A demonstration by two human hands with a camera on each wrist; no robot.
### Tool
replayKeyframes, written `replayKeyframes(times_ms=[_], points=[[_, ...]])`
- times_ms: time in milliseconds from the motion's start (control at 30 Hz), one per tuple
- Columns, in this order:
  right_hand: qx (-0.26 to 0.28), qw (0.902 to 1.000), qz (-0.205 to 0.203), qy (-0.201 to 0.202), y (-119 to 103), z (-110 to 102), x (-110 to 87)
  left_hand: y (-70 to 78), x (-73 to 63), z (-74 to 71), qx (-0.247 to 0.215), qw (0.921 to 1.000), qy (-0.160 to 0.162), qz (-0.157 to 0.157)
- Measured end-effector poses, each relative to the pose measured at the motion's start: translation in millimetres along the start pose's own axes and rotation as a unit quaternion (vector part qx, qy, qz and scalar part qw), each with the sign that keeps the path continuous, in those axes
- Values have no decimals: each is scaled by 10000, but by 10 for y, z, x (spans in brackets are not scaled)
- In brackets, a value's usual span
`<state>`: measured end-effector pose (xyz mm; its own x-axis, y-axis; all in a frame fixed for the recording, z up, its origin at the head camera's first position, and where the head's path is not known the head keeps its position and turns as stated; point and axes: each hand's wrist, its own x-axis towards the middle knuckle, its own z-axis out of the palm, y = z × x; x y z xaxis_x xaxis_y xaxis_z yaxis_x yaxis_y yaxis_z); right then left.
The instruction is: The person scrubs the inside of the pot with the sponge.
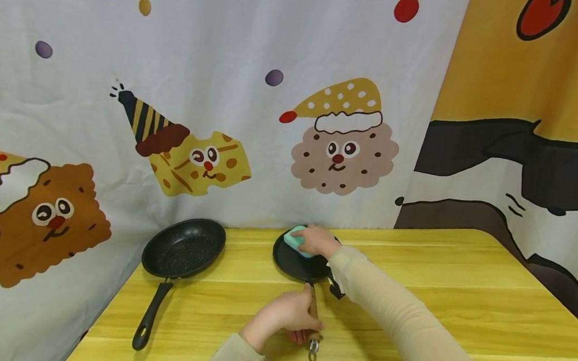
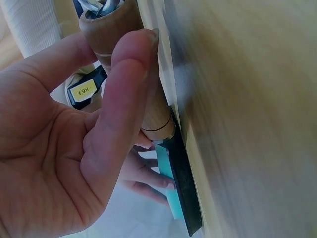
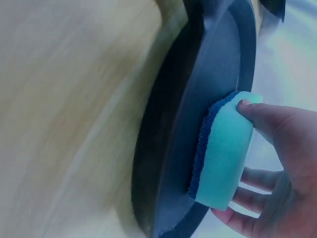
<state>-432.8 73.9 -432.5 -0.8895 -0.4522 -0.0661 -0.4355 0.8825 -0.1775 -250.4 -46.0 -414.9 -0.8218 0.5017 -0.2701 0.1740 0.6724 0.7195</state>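
A small black frying pan (image 1: 297,266) lies on the wooden table, its wooden handle (image 2: 157,111) pointing toward me. My left hand (image 1: 287,314) grips that handle between thumb and fingers, near the end with the metal hanging ring (image 1: 313,347). In my right hand (image 1: 319,241) is a mint-green sponge (image 3: 227,153) with a dark blue scouring layer. Thumb and fingers hold it at its edges, and the dark layer faces down on the inner surface of the pan. Part of the pan's right side is hidden behind my right hand and sleeve.
To the left stands a larger black speckled frying pan (image 1: 183,248), with its black handle (image 1: 152,316) toward me. Table surface (image 1: 438,280) spreads out to the right. Behind the table hangs a white curtain (image 1: 252,200) printed with cartoon biscuits and cheese.
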Motion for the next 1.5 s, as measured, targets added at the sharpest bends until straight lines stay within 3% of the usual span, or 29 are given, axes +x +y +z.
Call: replayKeyframes(times_ms=[667, 1500], points=[[196, 9997, 150, 16, 215, -90, -155, -3, 5, 35, -31, 10000, 10, 14], [180, 9996, 181, -114, 214, -96, -355, 7, -10, 0, -92, 9999, -88, -3]])
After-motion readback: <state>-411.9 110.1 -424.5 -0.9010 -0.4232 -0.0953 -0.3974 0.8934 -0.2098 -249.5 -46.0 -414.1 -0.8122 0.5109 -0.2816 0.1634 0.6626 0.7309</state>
